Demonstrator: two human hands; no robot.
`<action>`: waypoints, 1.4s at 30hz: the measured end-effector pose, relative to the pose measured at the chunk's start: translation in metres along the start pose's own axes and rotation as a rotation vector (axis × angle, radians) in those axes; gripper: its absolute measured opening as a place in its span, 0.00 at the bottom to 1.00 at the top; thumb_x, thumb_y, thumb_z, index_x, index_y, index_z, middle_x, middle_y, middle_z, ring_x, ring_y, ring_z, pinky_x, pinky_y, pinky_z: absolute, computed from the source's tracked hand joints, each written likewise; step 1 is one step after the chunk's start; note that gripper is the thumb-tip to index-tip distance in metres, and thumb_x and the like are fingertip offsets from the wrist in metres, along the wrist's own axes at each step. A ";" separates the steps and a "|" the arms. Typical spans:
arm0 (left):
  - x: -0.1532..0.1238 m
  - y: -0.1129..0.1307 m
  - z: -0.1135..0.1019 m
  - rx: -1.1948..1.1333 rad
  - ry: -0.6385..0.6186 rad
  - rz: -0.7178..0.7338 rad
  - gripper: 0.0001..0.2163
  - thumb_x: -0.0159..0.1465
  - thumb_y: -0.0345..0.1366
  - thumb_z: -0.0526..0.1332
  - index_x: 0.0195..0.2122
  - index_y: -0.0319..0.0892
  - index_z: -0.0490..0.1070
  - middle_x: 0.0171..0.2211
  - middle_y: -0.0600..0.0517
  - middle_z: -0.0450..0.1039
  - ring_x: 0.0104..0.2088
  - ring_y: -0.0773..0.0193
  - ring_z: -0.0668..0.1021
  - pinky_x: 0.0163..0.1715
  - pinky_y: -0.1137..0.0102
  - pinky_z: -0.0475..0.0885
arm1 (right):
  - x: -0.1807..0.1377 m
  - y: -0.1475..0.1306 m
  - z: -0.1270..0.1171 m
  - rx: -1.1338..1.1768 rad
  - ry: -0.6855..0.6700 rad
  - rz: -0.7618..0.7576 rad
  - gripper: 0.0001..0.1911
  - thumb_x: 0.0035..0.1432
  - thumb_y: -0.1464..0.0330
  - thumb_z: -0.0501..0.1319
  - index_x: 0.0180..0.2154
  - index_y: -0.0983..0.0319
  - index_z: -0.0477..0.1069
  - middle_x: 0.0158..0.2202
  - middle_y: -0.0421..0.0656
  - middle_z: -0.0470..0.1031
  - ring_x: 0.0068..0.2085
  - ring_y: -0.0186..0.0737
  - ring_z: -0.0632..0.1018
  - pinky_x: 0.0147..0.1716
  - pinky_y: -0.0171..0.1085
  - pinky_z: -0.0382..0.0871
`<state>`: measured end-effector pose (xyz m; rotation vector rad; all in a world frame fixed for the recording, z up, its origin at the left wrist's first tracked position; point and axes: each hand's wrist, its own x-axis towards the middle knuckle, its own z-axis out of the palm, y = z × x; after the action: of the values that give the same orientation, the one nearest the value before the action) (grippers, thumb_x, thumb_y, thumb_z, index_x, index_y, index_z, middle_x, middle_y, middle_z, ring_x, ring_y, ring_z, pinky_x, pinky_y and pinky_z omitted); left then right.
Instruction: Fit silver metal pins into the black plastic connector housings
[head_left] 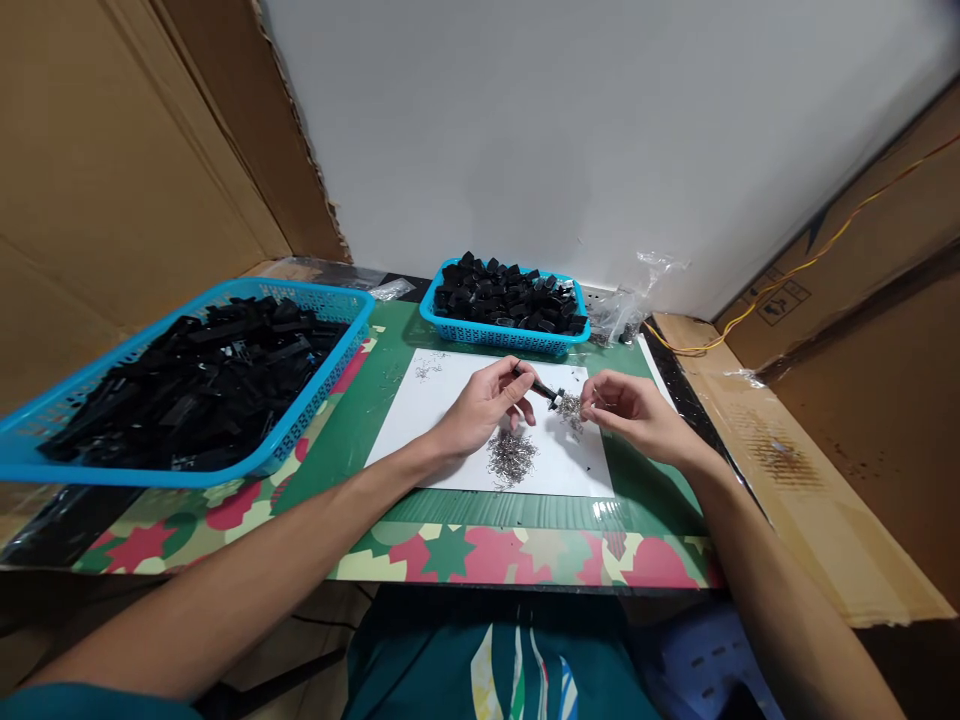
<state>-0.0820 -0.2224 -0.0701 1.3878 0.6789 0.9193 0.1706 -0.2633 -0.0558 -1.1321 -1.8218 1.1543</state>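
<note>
Frame centre: left hand grips a black part; right hand, fingers pinched closed, meets the springs. Judged: spring-fitting step, which calls for fine alignment.

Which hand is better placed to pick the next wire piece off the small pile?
Probably the right hand: its fingertips are right beside the small wire pile, while the left hand is occupied pinching the black part.
</note>
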 end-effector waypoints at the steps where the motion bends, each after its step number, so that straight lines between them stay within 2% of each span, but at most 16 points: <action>1: -0.001 0.000 0.001 -0.019 -0.026 -0.002 0.20 0.68 0.53 0.65 0.43 0.39 0.69 0.43 0.42 0.80 0.30 0.65 0.82 0.23 0.74 0.73 | 0.001 0.000 0.002 0.040 0.021 -0.003 0.15 0.65 0.58 0.67 0.46 0.60 0.73 0.36 0.44 0.77 0.37 0.39 0.77 0.38 0.39 0.72; 3: -0.002 0.000 0.002 -0.067 -0.070 -0.019 0.20 0.68 0.53 0.65 0.45 0.40 0.67 0.49 0.40 0.79 0.33 0.61 0.84 0.26 0.72 0.76 | 0.002 -0.001 0.005 0.076 0.069 -0.001 0.15 0.63 0.58 0.69 0.46 0.61 0.76 0.37 0.44 0.79 0.38 0.39 0.78 0.39 0.39 0.73; 6: -0.003 -0.001 0.003 -0.134 -0.079 -0.069 0.21 0.67 0.53 0.66 0.47 0.42 0.63 0.49 0.39 0.79 0.34 0.57 0.86 0.28 0.69 0.77 | 0.002 -0.002 0.007 0.079 0.150 0.011 0.14 0.60 0.58 0.71 0.38 0.62 0.79 0.36 0.45 0.80 0.36 0.39 0.78 0.35 0.38 0.72; 10: -0.003 -0.001 0.003 -0.145 0.001 -0.104 0.19 0.68 0.49 0.66 0.46 0.42 0.61 0.43 0.43 0.81 0.31 0.61 0.85 0.28 0.72 0.73 | 0.002 -0.004 0.009 0.117 0.218 0.023 0.14 0.58 0.57 0.72 0.36 0.61 0.80 0.33 0.45 0.80 0.30 0.36 0.74 0.25 0.35 0.66; 14: -0.002 0.001 0.003 -0.148 0.065 -0.116 0.14 0.67 0.43 0.65 0.47 0.41 0.65 0.33 0.50 0.79 0.24 0.68 0.78 0.23 0.74 0.67 | 0.002 -0.004 0.011 0.119 0.263 -0.053 0.11 0.55 0.59 0.75 0.33 0.60 0.83 0.37 0.46 0.78 0.28 0.33 0.69 0.20 0.34 0.60; 17: -0.004 0.004 0.005 -0.140 0.024 -0.085 0.15 0.68 0.44 0.64 0.51 0.41 0.67 0.27 0.55 0.73 0.20 0.71 0.70 0.20 0.74 0.61 | 0.001 -0.002 0.013 0.119 0.272 -0.053 0.11 0.55 0.59 0.75 0.33 0.59 0.84 0.36 0.45 0.77 0.24 0.30 0.66 0.17 0.34 0.56; 20: -0.007 0.007 0.007 -0.129 -0.049 -0.063 0.18 0.69 0.46 0.63 0.55 0.45 0.64 0.26 0.58 0.69 0.19 0.70 0.71 0.19 0.74 0.58 | 0.000 -0.004 0.016 0.137 0.250 0.003 0.12 0.56 0.57 0.74 0.34 0.59 0.83 0.29 0.42 0.77 0.20 0.28 0.62 0.15 0.34 0.52; 25: -0.010 0.007 0.009 -0.109 -0.129 -0.067 0.15 0.72 0.47 0.61 0.54 0.51 0.60 0.30 0.58 0.70 0.17 0.72 0.70 0.18 0.75 0.56 | -0.001 -0.010 0.021 0.130 0.239 -0.014 0.12 0.56 0.58 0.75 0.33 0.60 0.83 0.29 0.45 0.81 0.24 0.35 0.73 0.17 0.34 0.60; 30: -0.010 0.005 0.009 -0.147 -0.142 -0.095 0.14 0.72 0.46 0.61 0.54 0.49 0.64 0.32 0.56 0.68 0.21 0.73 0.66 0.22 0.74 0.57 | -0.001 -0.011 0.022 0.098 0.230 -0.010 0.12 0.57 0.58 0.75 0.34 0.60 0.84 0.32 0.48 0.85 0.29 0.41 0.79 0.20 0.36 0.68; 34: -0.012 0.005 0.011 -0.074 -0.149 -0.083 0.15 0.71 0.44 0.62 0.56 0.48 0.65 0.35 0.55 0.67 0.25 0.72 0.66 0.25 0.74 0.59 | 0.000 -0.010 0.023 0.096 0.222 -0.028 0.13 0.57 0.58 0.74 0.35 0.61 0.84 0.31 0.48 0.85 0.31 0.44 0.82 0.25 0.38 0.73; 38: -0.016 0.007 0.013 0.033 -0.169 -0.027 0.12 0.72 0.44 0.61 0.54 0.48 0.66 0.36 0.54 0.65 0.27 0.72 0.65 0.28 0.74 0.63 | 0.001 -0.010 0.025 0.133 0.209 -0.065 0.12 0.58 0.60 0.74 0.37 0.61 0.82 0.33 0.47 0.85 0.34 0.45 0.84 0.29 0.37 0.75; 42: -0.018 0.009 0.015 0.111 -0.194 -0.001 0.11 0.74 0.44 0.59 0.54 0.48 0.67 0.40 0.53 0.67 0.29 0.71 0.65 0.31 0.74 0.65 | 0.001 -0.008 0.027 0.159 0.188 -0.083 0.12 0.58 0.60 0.74 0.37 0.61 0.80 0.33 0.47 0.84 0.34 0.44 0.84 0.29 0.37 0.73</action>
<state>-0.0790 -0.2458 -0.0616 1.5526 0.5897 0.7435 0.1442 -0.2734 -0.0578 -1.0281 -1.5899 1.0853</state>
